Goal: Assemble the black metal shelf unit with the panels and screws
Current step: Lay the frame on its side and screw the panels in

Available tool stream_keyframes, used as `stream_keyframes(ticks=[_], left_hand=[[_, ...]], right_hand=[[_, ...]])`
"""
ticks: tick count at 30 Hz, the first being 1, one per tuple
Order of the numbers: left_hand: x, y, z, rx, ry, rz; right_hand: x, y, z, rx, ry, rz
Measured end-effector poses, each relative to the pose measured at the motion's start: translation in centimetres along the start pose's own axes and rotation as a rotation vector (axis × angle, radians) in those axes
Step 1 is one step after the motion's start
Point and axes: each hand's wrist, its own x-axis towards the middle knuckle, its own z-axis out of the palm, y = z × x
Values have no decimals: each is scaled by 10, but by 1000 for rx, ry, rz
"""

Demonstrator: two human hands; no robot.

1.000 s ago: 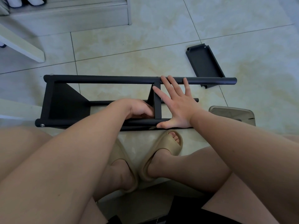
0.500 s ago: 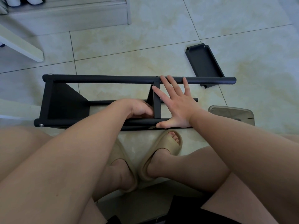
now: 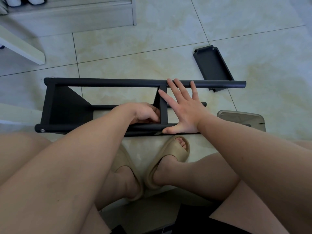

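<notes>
Right hand (image 3: 183,109): spread flat, fingers straight, laid across the shelf unit (image 3: 118,82); fingertips reach the far tube (image 3: 219,83), thumb rests on the near tube (image 3: 84,127), index finger lies against the middle panel (image 3: 163,107). Left hand (image 3: 145,114): inside the frame, just left of the middle panel's near end, fingers curled downward; whether they pinch anything cannot be told. Shelf unit: black metal, lying on its side on the tiled floor (image 3: 152,48), directly beyond the person's feet, long tubes running left to right. End panel (image 3: 67,105): fitted at the unit's left end between the tubes. Screw head (image 3: 42,130): silver, at the left tip of the near tube. Loose panel (image 3: 213,65): black, flat on the floor up right, its near end just behind the far tube's right end. Slippers (image 3: 170,152): beige, worn, toes just short of the near tube. Grey object (image 3: 241,119): right of the unit, partly hidden by the right forearm.
</notes>
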Motion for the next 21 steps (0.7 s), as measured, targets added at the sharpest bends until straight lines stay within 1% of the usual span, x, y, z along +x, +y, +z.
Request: stream_keyframes(ticks=[5, 8, 11, 15, 21], left_hand=[[0, 0, -1, 6, -71, -48], [0, 1, 0, 52, -46, -57], [-1, 1, 1, 26, -26, -23], [0, 2, 0, 26, 3, -20], [0, 1, 1, -24, -30, -5]], right_hand=[[0, 0, 0, 1, 2, -1], [0, 0, 0, 3, -3, 1], [0, 0, -1, 3, -11, 3], [0, 1, -2, -2, -14, 2], [0, 1, -1, -4, -13, 1]])
